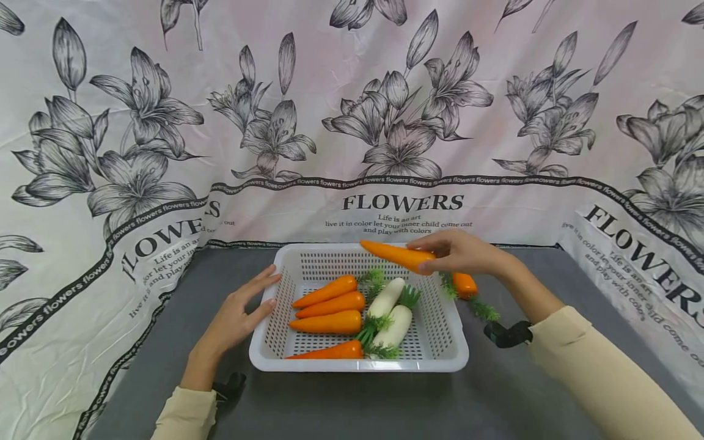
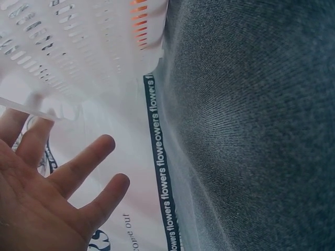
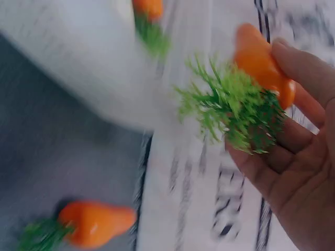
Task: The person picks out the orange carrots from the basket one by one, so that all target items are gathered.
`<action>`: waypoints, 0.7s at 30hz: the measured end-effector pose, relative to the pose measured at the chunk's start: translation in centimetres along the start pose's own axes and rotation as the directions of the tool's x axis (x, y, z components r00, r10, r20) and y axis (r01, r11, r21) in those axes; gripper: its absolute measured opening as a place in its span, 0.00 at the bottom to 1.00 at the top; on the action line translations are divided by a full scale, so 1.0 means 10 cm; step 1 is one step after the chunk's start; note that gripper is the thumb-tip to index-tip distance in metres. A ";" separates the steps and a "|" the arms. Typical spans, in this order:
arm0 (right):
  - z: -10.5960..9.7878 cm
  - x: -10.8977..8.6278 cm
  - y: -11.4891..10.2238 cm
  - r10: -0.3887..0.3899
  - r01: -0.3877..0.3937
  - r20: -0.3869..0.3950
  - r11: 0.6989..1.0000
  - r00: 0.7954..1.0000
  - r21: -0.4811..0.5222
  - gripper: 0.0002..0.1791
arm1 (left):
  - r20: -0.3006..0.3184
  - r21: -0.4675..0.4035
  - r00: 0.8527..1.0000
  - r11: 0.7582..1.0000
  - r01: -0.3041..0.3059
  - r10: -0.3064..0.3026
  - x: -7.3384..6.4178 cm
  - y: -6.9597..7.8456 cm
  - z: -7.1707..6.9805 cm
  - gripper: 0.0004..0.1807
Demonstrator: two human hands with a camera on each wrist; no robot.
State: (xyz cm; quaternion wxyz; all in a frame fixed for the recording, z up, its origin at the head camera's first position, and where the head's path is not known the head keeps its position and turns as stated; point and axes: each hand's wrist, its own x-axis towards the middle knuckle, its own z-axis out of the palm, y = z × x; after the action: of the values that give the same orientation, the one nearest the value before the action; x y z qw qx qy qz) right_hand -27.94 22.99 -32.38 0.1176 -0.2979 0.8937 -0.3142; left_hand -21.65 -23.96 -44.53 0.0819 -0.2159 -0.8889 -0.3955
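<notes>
My right hand [image 1: 459, 252] grips an orange carrot [image 1: 397, 255] between thumb and fingers, above the right back part of a white plastic basket [image 1: 409, 365]. Feathery green leaves [image 3: 233, 104] hang from the carrot's thick end in the right wrist view. Inside the basket lie several carrots [image 1: 327, 322] and two white radishes [image 1: 393, 328] with green tops. On the basket's left side, my left hand [image 1: 233, 318] touches the rim with its fingertips. In the left wrist view that hand's fingers [image 2: 86, 162] are spread and nearly straight beside the basket wall.
Another carrot [image 1: 464, 285] with green leaves lies on the dark grey table [image 1: 352, 406], just right of the basket. A flower-printed cloth [image 1: 308, 211] stands behind the table and along both sides.
</notes>
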 end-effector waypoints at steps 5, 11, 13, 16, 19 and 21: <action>-0.05 -0.29 0.41 0.108 -0.094 -0.227 0.993 0.968 0.072 0.32 | -0.005 -0.001 1.000 1.000 -0.008 0.008 -0.01 0.01 -0.01 0.29; 0.06 -0.60 0.87 0.191 -0.164 -0.418 0.981 0.888 0.101 0.32 | -0.011 -0.001 1.000 1.000 -0.026 0.026 -0.02 0.01 -0.01 0.29; 0.12 -0.67 0.99 0.204 -0.183 -0.484 0.979 0.851 0.092 0.32 | -0.011 -0.006 1.000 1.000 -0.023 0.023 -0.02 0.01 -0.01 0.29; 0.23 -0.75 1.10 0.230 -0.234 -0.580 0.970 0.782 0.068 0.31 | -0.010 -0.011 1.000 1.000 -0.019 0.019 -0.01 0.02 -0.01 0.29; 0.33 -0.79 1.19 0.265 -0.302 -0.640 0.952 0.721 0.054 0.31 | -0.008 -0.013 1.000 1.000 -0.018 0.018 0.00 0.02 0.00 0.29; 0.39 -0.81 1.24 0.289 -0.338 -0.660 0.939 0.693 0.057 0.32 | -0.010 -0.012 1.000 1.000 -0.023 0.022 0.00 0.01 0.00 0.29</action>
State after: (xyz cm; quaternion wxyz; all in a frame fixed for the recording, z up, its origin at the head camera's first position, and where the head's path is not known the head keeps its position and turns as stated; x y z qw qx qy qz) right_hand -25.68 33.72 -43.01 -0.1636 -0.0148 0.9248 -0.3430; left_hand -21.63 -23.82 -44.45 0.0893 -0.2245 -0.8835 -0.4012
